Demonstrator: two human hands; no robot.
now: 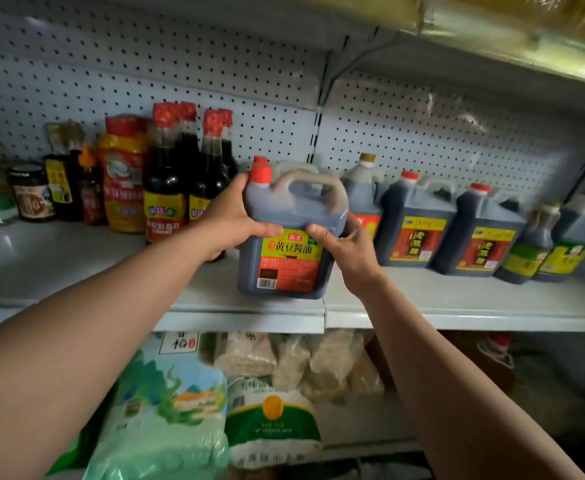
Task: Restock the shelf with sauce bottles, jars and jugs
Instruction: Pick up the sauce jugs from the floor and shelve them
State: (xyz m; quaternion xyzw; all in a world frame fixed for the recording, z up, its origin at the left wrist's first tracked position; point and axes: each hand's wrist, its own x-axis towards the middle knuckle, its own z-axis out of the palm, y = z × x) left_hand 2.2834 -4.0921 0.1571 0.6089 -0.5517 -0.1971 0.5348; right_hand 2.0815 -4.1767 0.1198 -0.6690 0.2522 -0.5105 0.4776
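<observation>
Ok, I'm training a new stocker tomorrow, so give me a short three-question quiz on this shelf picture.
1. True or false: both hands hold the soy sauce jug.
2. Which colour is that jug's cap? A) red B) gold C) green
3. Fill in: the jug's base is near the shelf's ____ edge.

Key:
1. True: left hand on its left side, right hand on its right.
2. A
3. front

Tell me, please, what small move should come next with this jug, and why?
Probably slide the jug straight back. Both the left hand and right hand grip it at the front edge of the shelf, ahead of the row of jugs beside it.
</observation>
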